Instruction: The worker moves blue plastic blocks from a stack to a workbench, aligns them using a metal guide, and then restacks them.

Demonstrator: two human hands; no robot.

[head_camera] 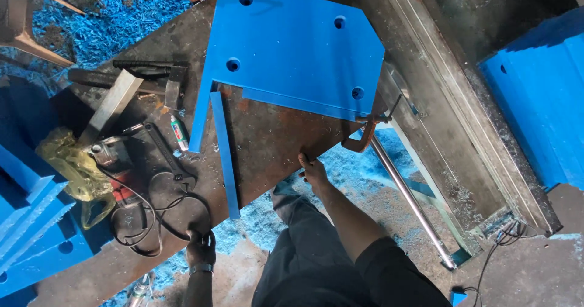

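My right hand [312, 170] rests on the near edge of the rusty metal worktable [267, 143], fingers curled over the rim. My left hand [201, 247] grips the black power cord [182, 213] at the table's near edge. The cord runs to a power tool [115, 161] lying on the table. A large blue plastic plate [292, 45] with several round holes lies on the table ahead of me. A long blue strip [225, 155] lies loose beside it, just left of my right hand.
A rust-coloured clamp [364, 135] holds the plate at the table edge. A wrench [167, 155], hammer [152, 73], metal bar [109, 106], small tube [179, 132] and yellow cloth [73, 161] lie left. Blue shavings [340, 167] cover the floor. Stacked blue plates [541, 94] stand right.
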